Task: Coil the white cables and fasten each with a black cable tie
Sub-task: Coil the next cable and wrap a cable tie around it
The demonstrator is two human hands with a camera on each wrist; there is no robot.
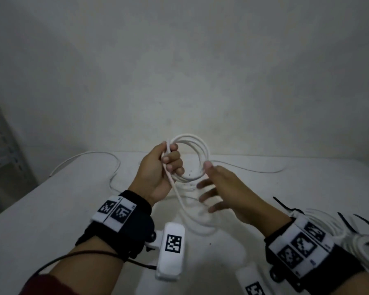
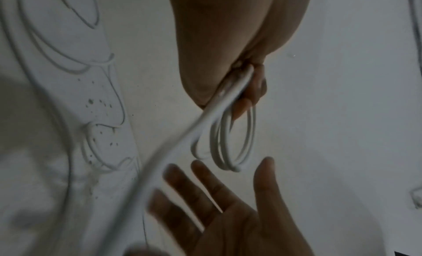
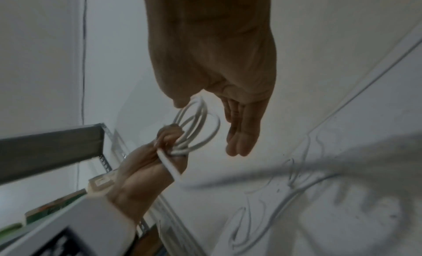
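left hand (image 1: 158, 167) grips coil (image 1: 197, 158) | right hand (image 1: 226, 188) open — tail blurred

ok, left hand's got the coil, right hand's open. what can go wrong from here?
1. Only the left hand grips the coil; the right hand holds nothing, so loops could spring apart.
2. The loose tail runs down to slack on the table and could snag while winding.
3. The black cable ties lie behind the right wrist, an awkward reach.

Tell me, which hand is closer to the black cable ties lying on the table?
Right. The right hand is open beside the coil, on the same side as the black cable ties. The left hand grips the white cable coil farther away.
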